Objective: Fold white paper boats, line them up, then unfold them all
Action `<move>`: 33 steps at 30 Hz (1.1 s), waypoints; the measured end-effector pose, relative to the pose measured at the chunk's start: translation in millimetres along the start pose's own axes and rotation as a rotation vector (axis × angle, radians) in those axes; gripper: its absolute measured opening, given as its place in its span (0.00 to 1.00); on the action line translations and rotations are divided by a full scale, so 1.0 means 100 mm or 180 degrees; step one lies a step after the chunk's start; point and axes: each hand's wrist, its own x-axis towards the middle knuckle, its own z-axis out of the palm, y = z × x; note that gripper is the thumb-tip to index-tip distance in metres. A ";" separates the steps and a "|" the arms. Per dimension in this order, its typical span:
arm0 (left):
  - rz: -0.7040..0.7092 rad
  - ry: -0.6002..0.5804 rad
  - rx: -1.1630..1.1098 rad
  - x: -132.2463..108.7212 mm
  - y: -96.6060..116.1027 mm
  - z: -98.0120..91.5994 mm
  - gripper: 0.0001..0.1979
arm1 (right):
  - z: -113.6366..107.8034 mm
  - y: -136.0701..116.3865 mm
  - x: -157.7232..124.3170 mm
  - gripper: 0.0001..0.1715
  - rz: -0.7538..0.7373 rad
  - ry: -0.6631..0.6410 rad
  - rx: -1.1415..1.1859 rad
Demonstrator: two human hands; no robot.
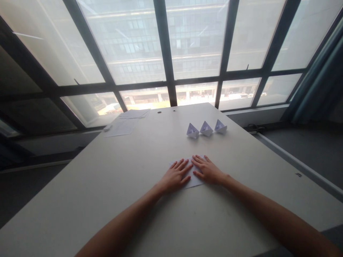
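A sheet of white paper [194,181] lies flat on the table, mostly covered by my two hands. My left hand [177,175] rests palm down on its left part, fingers spread. On the right part lies my right hand [205,169], also flat with its fingers apart. The fingertips of both hands come close together near the sheet's middle. Beyond the hands, slightly to the right, three folded paper boats stand in a row: a left one [192,131], a middle one [206,129] and a right one [220,127].
The white table [107,200] stretches toward tall windows [139,46]. At its far left lie several loose paper sheets [123,126]. Two small dark spots, one a round disc [159,112], sit near the far edge. A dark mark [298,175] is at the right edge. A blue curtain [316,78] hangs right.
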 end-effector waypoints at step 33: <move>-0.0065 -0.0066 -0.0077 0.01 0.00 -0.01 0.30 | 0.11 0.11 0.06 0.34 0.0760 0.0264 -0.0241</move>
